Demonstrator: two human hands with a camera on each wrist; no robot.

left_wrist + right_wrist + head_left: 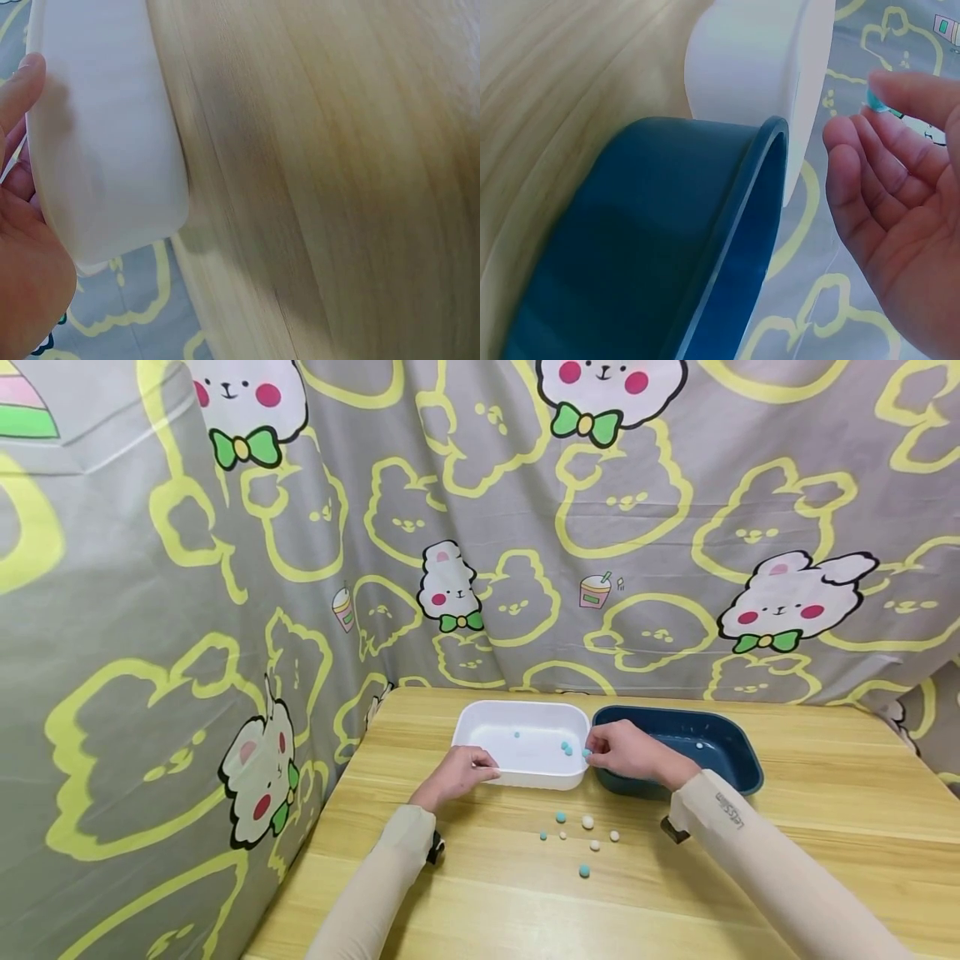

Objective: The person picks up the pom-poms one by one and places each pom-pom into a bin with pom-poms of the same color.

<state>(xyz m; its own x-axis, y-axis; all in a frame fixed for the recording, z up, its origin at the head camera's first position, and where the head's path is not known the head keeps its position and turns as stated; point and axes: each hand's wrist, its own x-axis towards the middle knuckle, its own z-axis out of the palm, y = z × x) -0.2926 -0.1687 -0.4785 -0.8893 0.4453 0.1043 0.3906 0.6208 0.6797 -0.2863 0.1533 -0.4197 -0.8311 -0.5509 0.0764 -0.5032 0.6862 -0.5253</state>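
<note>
My right hand point(626, 752) pinches a small blue ball point(875, 101) between thumb and index finger, above the right end of a white plastic basin point(540, 779). The other fingers of that hand are loosely curled. At the basin's near left side, my left hand point(456, 774) holds the rim, thumb on the outer wall and fingers over the inner side in the left wrist view. Several blue balls point(567, 750) lie inside the white basin. Beside it stands a dark blue basin point(731, 758) with a white ball point(700, 745) on its bottom; my right hand and forearm hide part of it.
In front of the basins, several blue balls point(584, 871) and white balls point(587, 822) of differing sizes lie loose on the wooden table point(480, 893). A grey patterned curtain point(525, 527) hangs behind the table and along its left side.
</note>
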